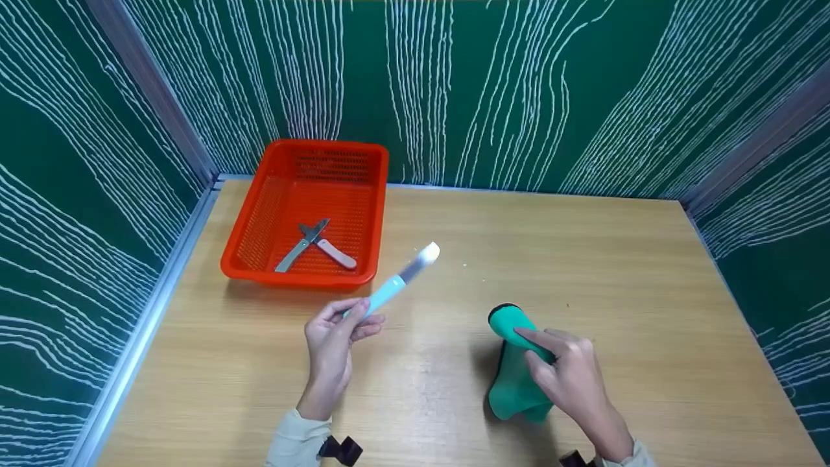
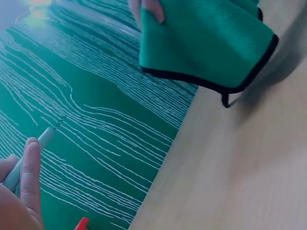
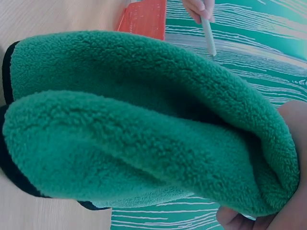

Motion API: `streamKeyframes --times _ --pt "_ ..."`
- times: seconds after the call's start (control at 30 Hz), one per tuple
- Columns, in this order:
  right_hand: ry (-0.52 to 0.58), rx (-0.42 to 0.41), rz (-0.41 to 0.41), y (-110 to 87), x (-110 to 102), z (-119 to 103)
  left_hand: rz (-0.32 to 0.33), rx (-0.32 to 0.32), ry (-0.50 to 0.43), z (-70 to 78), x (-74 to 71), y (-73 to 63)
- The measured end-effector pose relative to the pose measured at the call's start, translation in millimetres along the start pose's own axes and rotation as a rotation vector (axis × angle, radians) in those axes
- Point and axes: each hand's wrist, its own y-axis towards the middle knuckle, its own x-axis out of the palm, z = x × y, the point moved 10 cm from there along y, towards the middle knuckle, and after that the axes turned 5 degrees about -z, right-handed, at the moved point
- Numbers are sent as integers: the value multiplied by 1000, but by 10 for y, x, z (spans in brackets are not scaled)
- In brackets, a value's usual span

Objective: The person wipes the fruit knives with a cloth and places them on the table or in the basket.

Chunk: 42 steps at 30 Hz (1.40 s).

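My left hand [image 1: 331, 347] pinches a small knife [image 1: 389, 290] by its light-blue handle, in front of the basket. The blade slants up and to the right, its tip bright white with glare. In the left wrist view, the fingers lie along the knife's handle [image 2: 47, 137]. My right hand [image 1: 574, 373] grips a green cloth [image 1: 515, 376] with black edging, and the cloth hangs down in folds over the table. Its fluffy side fills much of the right wrist view, where the cloth [image 3: 134, 139] hides part of the right hand's fingers.
A red plastic basket [image 1: 381, 214] stands at the table's back left. Inside it lie a knife with a grey-green handle [image 1: 292, 255] and one with a pink handle [image 1: 337, 254], crossed. Green panels with white lines [image 1: 363, 78] enclose the wooden table [image 1: 583, 259] at back and sides.
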Motion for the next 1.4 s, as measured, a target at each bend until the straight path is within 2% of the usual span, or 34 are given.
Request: streamKeyframes --times 0.1,0.3,0.47,0.67,0.9,1.0,1.1,1.4 --pt "0 13 -2 -16 -28 54 7 -3 -53 58 -2 74" --pt "-35 65 -3 -26 -140 184 69 -55 -130 151 -72 266" --pt "-67 86 19 -31 -292 299 78 -50 -150 313 -117 488" --pt "-101 139 13 -70 -425 485 107 -39 -40 451 -246 774" --pt "-177 220 -31 -130 -523 757 257 -90 189 471 -495 995" --pt "-210 254 -55 -156 -578 911 293 -96 252 494 -561 1077" --pt "-244 308 -91 -177 -659 1089 286 -96 288 520 -582 1175" --pt "-317 454 -198 -275 -935 1538 237 -175 408 517 -699 1453"
